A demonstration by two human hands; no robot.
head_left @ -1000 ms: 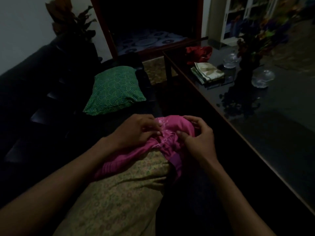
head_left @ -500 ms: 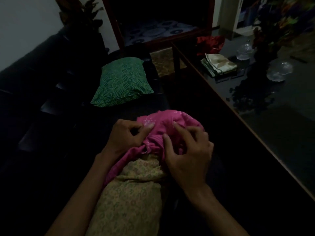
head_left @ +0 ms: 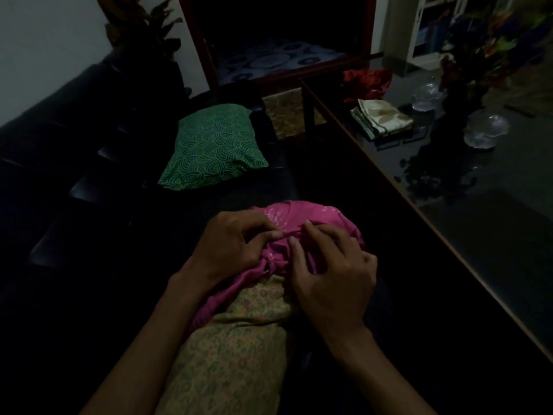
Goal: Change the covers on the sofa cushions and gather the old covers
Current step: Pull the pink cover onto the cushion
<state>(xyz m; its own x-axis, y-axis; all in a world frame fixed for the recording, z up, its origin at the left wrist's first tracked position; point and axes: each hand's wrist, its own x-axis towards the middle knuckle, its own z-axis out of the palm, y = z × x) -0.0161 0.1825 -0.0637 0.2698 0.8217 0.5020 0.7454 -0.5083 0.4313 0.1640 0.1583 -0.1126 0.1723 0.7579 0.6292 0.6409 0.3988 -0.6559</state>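
A cushion lies lengthwise on my lap, its near part in a tan patterned cover (head_left: 233,339) and its far end wrapped in pink fabric (head_left: 326,217). My left hand (head_left: 230,250) pinches a fold of the pink fabric between thumb and fingers. My right hand (head_left: 332,280) rests on the pink fabric with curled fingers, its fingertips pinching a thin pink strip beside the left thumb. A green patterned cushion (head_left: 212,148) lies on the dark sofa (head_left: 68,139) beyond.
A dark glass-topped table (head_left: 478,235) runs along the right. On it lie a folded cream cloth (head_left: 381,119), a red crumpled cloth (head_left: 366,83), glass dishes (head_left: 484,130) and a vase of flowers (head_left: 460,85). A plant (head_left: 143,28) stands behind the sofa.
My right hand has slid from the far right of the pink fabric to its top, fingertips meeting my left thumb. The left hand stays pinching.
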